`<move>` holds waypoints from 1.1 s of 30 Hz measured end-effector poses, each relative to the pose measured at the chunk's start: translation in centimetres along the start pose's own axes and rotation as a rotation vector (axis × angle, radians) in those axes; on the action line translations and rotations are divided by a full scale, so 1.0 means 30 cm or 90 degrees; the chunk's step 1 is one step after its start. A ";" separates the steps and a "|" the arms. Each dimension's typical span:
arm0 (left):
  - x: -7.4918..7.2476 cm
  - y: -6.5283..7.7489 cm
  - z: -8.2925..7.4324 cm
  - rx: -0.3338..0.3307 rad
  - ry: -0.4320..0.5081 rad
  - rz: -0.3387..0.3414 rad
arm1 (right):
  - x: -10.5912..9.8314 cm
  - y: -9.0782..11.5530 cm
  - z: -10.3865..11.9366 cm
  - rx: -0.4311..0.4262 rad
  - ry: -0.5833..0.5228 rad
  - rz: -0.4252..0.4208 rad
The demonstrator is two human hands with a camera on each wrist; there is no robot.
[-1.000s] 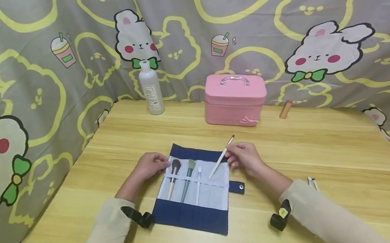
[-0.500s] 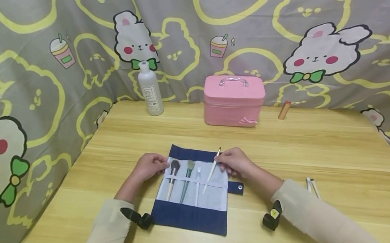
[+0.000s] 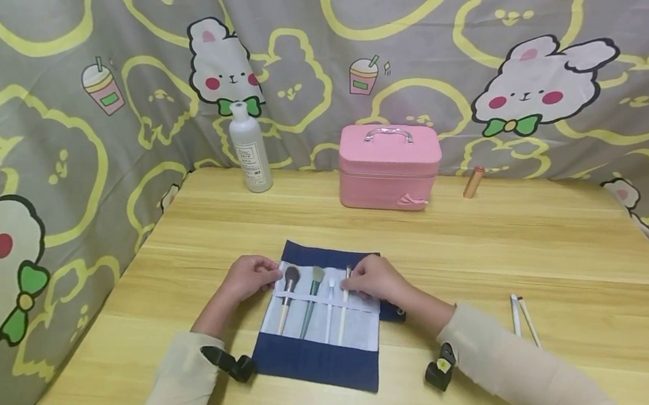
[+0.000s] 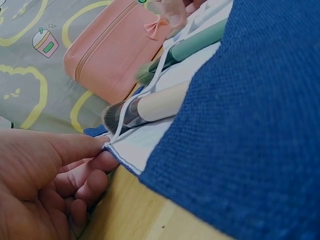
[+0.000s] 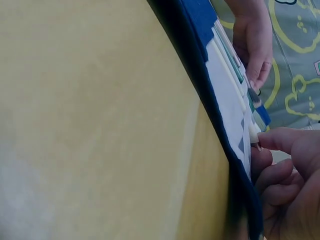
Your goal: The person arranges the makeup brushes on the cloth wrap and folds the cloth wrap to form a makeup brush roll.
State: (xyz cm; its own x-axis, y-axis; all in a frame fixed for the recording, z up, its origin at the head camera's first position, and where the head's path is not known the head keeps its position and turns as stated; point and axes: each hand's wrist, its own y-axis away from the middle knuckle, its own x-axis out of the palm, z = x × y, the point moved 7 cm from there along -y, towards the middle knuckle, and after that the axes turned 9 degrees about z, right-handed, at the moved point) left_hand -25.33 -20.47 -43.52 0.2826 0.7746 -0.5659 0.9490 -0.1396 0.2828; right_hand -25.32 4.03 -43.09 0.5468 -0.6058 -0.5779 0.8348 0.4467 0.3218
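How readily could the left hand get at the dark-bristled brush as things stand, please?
Probably yes: the left hand pinches the edge of the brush roll nearby, and the dark-bristled brush has its bristles uncovered, though a band crosses it.

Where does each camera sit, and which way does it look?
Head: worn on the person's head, looking forward and down at the navy fabric brush roll on the yellow wooden table; left hand, right hand and beige sleeves show.
Left wrist: on that wrist, looking past the left hand toward the boxy pink case; the right hand's fingers peek in at the top.
Right wrist: on that wrist, looking over the table and roll; the right hand is near, the left hand farther.
Both wrist views share the roll and both hands.
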 end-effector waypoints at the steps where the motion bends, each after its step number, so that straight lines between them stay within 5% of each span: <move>1: 0.001 0.000 0.000 0.000 0.000 0.000 | 0.005 0.003 0.002 -0.005 0.005 0.001; 7: 0.005 -0.001 0.005 -0.001 0.002 0.003 | 0.020 0.009 0.000 -0.018 0.025 0.013; 21: 0.002 0.000 0.003 -0.002 0.002 0.000 | -0.011 -0.002 0.016 0.017 0.090 -0.073; 33: 0.005 0.002 0.002 -0.005 0.005 0.002 | 0.034 0.025 0.035 -0.013 0.103 -0.041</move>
State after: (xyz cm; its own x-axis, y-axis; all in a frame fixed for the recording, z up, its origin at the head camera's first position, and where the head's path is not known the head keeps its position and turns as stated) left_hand -25.22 -20.40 -43.64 0.2840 0.7789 -0.5592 0.9471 -0.1370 0.2903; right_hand -24.08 3.06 -42.64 0.4733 -0.5205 -0.7107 0.8655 0.4250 0.2651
